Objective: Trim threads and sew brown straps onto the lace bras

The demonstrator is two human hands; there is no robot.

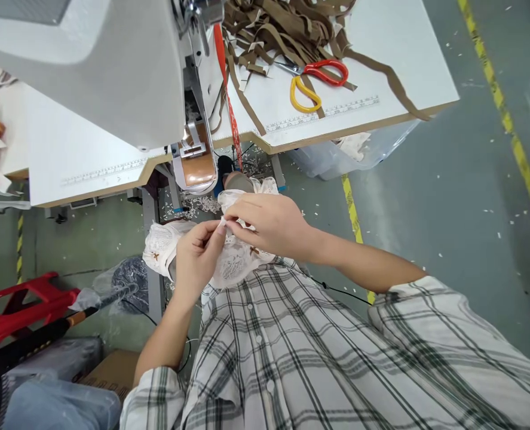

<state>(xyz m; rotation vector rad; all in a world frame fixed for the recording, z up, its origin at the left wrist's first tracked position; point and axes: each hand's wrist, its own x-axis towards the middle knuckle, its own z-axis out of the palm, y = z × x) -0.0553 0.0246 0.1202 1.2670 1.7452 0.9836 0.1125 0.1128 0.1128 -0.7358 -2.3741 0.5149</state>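
A white lace bra with small brown bows lies across my lap. My left hand is closed, its thumb and forefinger pinching a small white edge of the bra. From the other side my right hand pinches the same spot, so the fingertips of both hands almost meet. The exact bit between the fingers is mostly hidden. Just beyond my hands stands the sewing machine, its presser foot over a brown plate on the narrow arm.
Brown fabric strips are heaped on the white table, beside red-and-yellow scissors. An orange-red tape hangs by the machine. Below the table edge is a clear plastic bin. A red stool stands at left.
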